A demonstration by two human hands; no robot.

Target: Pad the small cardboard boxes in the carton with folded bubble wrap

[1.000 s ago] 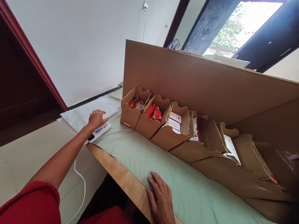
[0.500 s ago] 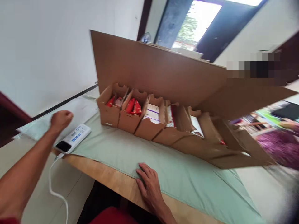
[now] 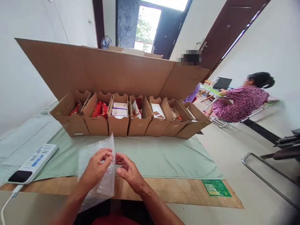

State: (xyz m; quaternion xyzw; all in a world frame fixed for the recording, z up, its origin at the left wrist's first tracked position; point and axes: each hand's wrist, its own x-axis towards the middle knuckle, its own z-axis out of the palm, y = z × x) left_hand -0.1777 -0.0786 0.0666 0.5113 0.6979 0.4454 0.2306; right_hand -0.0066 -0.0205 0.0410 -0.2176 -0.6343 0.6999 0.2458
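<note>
My left hand (image 3: 99,165) pinches a clear bubble wrap sheet or bag (image 3: 107,184) near its right edge, above the front of the table. Beside that edge, my right hand (image 3: 128,172) has its thumb and fingers apart; its fingertips are at or very close to the plastic, and I cannot tell whether they touch. Behind both hands stands a row of open cardboard bins (image 3: 118,126). Red packets (image 3: 99,109) lie in some of them, and white boxes (image 3: 119,110) in others.
A tall cardboard panel (image 3: 105,68) rises behind the bins. At the left, a white power bank (image 3: 35,162) with a cable lies near more bubble wrap (image 3: 32,131). Green cloth (image 3: 164,156) covers the wooden table. Two people are beyond at the right, one in a patterned pink top (image 3: 241,103).
My left hand has come from the left side to the middle and now holds bubble wrap. My right hand has lifted off the table edge toward it. The view has turned right.
</note>
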